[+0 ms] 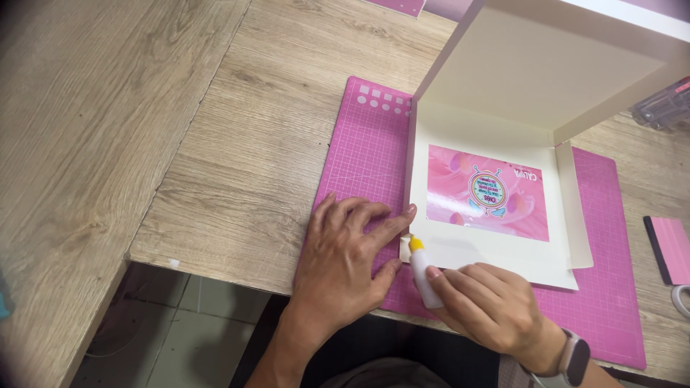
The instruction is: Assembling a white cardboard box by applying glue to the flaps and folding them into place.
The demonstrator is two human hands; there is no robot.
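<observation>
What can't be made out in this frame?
- Glue bottle: lower body hidden inside the right hand.
- Box corner: covered by the left hand fingertips.
- Clear object: cut off by the right edge.
- Pink tool: also cut by that edge.

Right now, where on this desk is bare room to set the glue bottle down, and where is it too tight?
Free: the bare wooden desk left of the pink cutting mat, and the mat strip left of the cream box. Crowded: the box's near-left corner, where the left hand presses and the right hand holds the glue bottle. Right of the box, a pink scraper narrows the room.
</observation>
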